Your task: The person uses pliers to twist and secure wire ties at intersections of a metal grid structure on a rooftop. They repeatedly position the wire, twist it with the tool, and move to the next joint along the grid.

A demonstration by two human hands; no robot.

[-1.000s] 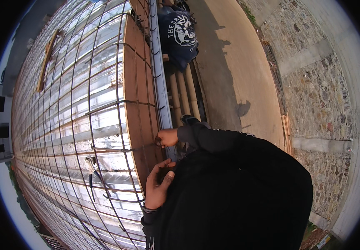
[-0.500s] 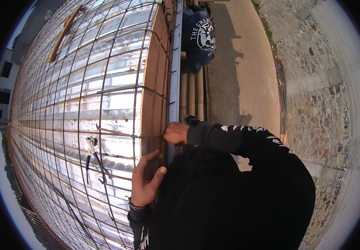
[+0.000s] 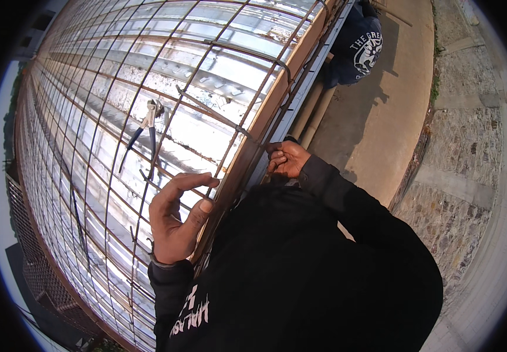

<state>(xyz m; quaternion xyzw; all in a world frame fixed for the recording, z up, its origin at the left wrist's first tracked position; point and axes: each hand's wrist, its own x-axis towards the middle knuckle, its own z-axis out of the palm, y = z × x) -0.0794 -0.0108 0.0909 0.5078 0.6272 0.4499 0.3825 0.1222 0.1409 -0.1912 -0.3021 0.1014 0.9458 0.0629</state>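
Nearest the body, the left hand [image 3: 174,220] arches beside the board with its thumb and index finger parted in a wide C; nothing shows between them, and whether a fingertip touches the board's edge is hard to tell. Farther up, the right hand [image 3: 287,159] has its fingers curled in close together beside the blue-grey metal strip [image 3: 307,88]; whether they pinch something thin cannot be made out.

Just beyond the hands, the brown wooden edge board [image 3: 243,164] runs obliquely upward, and a dark rebar crosspiece [image 3: 206,110] reaches over the mesh toward it, near the right hand. This bar should be stiff, slim and not fragile, with a rough, grippy surface; the stretch just inside the board looks the best place to take hold, clear of the ends.

Past it, the rebar mesh [image 3: 111,170] spans shiny corrugated metal sheets [image 3: 200,138], with dark-handled pincers [image 3: 148,120] lying on it. Farther off are bamboo poles [image 3: 318,114], a co-worker in a navy shirt [image 3: 356,50], a concrete path [image 3: 409,76] and a stone wall [image 3: 465,141].
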